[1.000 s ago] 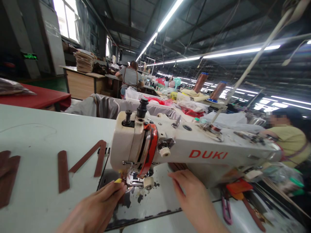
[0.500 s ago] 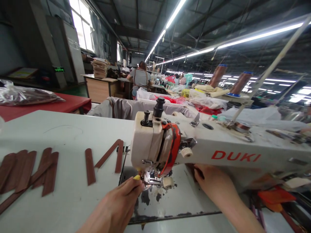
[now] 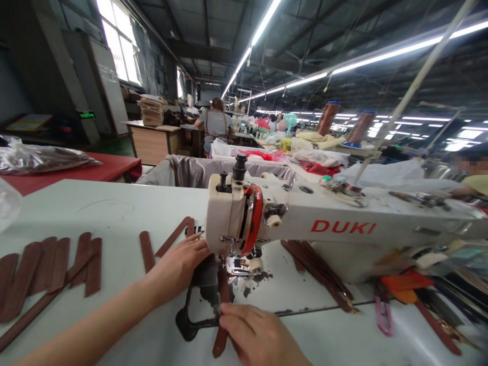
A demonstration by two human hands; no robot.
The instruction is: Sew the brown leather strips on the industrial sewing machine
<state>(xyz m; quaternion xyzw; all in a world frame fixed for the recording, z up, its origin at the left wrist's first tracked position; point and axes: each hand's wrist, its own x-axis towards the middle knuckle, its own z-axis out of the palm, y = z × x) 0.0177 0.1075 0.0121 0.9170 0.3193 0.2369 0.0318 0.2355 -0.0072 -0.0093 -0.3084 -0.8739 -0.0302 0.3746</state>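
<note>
A long brown strap (image 3: 224, 292) runs forward from beside the presser foot (image 3: 238, 267) of the white sewing machine (image 3: 335, 203). Its near part is pinched between the thumb and fingers of my right hand (image 3: 263, 333), in front of the needle area. My left hand (image 3: 181, 267) lies left of the machine head, fingers stretched towards it; the fingertips are partly hidden and I see nothing held in them. Beside the strap is a dark metal plate with a black frame (image 3: 185, 320). More brown straps (image 3: 318, 269) lie bundled beneath the machine arm.
Several brown strips (image 3: 55, 264) are spread on the white tabletop (image 3: 114, 203) at left. Thread cones (image 3: 360, 127) stand behind the machine. An orange object (image 3: 406, 282) and pink-handled snips (image 3: 384, 315) lie at right. A person (image 3: 216, 122) sits farther back.
My left hand has moved from the presser foot to the left side of the machine head. My right hand has come from under the arm to the front and now pinches a strap.
</note>
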